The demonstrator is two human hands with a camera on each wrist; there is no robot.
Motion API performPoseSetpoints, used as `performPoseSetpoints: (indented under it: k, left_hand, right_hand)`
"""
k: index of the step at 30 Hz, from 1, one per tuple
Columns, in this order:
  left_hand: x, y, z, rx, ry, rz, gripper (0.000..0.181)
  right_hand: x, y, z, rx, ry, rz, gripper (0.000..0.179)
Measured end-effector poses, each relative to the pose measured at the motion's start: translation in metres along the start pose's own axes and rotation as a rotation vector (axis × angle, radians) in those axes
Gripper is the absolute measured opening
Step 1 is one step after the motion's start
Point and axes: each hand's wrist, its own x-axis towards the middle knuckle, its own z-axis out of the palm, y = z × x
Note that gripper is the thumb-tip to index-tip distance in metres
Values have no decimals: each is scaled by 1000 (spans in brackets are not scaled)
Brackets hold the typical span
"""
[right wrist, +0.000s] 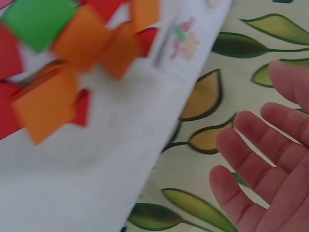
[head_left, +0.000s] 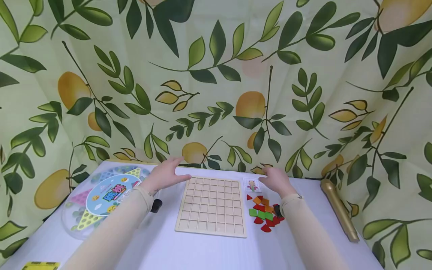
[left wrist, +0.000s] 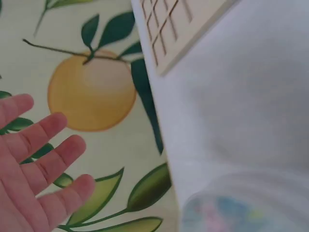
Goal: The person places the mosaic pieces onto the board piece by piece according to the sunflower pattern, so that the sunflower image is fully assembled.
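Note:
Between my hands lies a square wooden grid board (head_left: 213, 205) on the white table. My left hand (head_left: 167, 175) is raised near its far left corner, fingers extended and holding nothing; in the left wrist view the fingers (left wrist: 50, 140) are spread. My right hand (head_left: 276, 181) hovers beside a small pattern card (head_left: 252, 185), which carries a printed picture. No object is in it, and its fingers (right wrist: 248, 145) look relaxed in the right wrist view. Below the card is a loose pile of red, orange and green flat pieces (head_left: 261, 215).
A round clear-lidded game box (head_left: 109, 195) with a blue label sits at the left. A gold-coloured rod (head_left: 340, 210) lies along the right edge. The corner of a yellow object (head_left: 40, 266) shows at bottom left. Leaf-patterned cloth (head_left: 216, 82) hangs behind the table.

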Motion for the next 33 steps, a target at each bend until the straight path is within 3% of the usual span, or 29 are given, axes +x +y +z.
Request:
performPoseSetpoints:
  k: [6, 10, 18, 24, 33]
  left_hand:
    - [-39, 3, 17, -119, -7, -125, 85]
    - [-60, 6, 27, -192, -93, -211, 84]
    - [-89, 8, 47, -336, -224, -315, 86]
    - [-94, 6, 53, -340, -263, -292, 81]
    - [-94, -2, 63, -375, -236, -201, 67]
  right_hand:
    - [-11, 17, 16, 29, -143, 135, 38]
    - [-18, 24, 24, 36, -209, 194, 36]
    - [-26, 34, 43, 35, -237, 201, 32]
    - [-23, 33, 47, 5, -269, 173, 28]
    - [-17, 30, 47, 132, -289, 223, 25]
